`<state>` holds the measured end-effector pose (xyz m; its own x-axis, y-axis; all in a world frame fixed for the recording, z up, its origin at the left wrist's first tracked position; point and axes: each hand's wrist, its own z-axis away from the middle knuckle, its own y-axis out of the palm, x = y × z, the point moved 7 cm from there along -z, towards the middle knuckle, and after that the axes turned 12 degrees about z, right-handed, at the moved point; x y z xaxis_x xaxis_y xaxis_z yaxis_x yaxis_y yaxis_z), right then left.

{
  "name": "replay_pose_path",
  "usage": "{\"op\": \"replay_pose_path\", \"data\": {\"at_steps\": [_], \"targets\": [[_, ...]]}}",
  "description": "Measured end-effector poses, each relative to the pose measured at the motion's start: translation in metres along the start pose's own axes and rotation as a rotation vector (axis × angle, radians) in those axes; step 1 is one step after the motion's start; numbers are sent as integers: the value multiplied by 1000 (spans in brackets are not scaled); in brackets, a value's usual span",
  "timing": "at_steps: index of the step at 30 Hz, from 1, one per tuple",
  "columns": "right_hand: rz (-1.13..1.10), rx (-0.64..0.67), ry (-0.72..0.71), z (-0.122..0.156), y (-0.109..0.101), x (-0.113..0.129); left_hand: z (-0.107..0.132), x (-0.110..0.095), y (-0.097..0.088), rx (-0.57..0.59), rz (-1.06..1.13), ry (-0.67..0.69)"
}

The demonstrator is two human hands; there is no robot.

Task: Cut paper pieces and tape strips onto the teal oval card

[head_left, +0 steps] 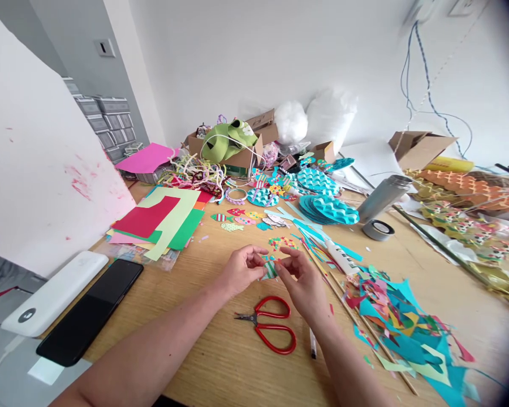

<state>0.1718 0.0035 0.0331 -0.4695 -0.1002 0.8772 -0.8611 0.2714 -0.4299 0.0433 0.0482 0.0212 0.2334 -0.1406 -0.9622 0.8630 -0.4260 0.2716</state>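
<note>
Both my hands meet over the middle of the wooden table (220, 362). My left hand (241, 270) and my right hand (302, 281) pinch a small striped green and white paper piece (270, 268) between their fingertips. Just below them lie red-handled scissors (268, 322), closed, flat on the table. A pen (313, 342) lies beside my right wrist. Beyond my hands sit small coloured paper fish (241, 217) and a dotted paper cutout (282, 243).
Sheets of coloured paper (161, 221) lie at the left, with a black phone (91, 316) and a white power bank (53, 299) nearer me. Paper scraps (402, 325) pile at the right by thin wooden sticks (343, 299). Teal scalloped discs (328, 209), a tape roll (378, 229), a metal bottle (384, 196) and cardboard boxes (233, 148) stand farther back.
</note>
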Motion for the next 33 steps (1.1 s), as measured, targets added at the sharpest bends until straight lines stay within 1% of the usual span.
{"op": "replay_pose_path", "data": {"at_steps": [4,6,11,13,16,20,23,25,27,29,31,32,33], "targets": [[-104,32,50,-1,2,-3,1,7,6,60,-3,-56],[-133,44,56,0,3,-3,1,10,7,67,-1,-71],[-188,5,113,0,-2,-3,-1,12,2,9,53,-78],[-193,29,122,-1,0,-4,-1,12,-1,-14,61,-78],[-191,69,103,-2,4,-4,-1,13,-1,-10,68,-87],[-131,55,71,-1,4,1,1,11,5,44,73,-95],[-100,100,36,0,5,6,2,8,6,52,60,-89],[-54,125,12,-1,3,7,3,7,6,45,83,-99],[30,84,0,-5,-9,4,2,8,4,19,119,-114],[166,-25,9,-11,-32,-2,2,9,-1,-38,170,-136],[381,-148,28,-16,-60,-8,1,13,-7,-90,239,-173],[517,-178,37,-18,-73,-11,0,15,-9,-104,272,-190],[662,-181,50,-21,-84,-14,0,15,-11,-112,298,-199]]}}
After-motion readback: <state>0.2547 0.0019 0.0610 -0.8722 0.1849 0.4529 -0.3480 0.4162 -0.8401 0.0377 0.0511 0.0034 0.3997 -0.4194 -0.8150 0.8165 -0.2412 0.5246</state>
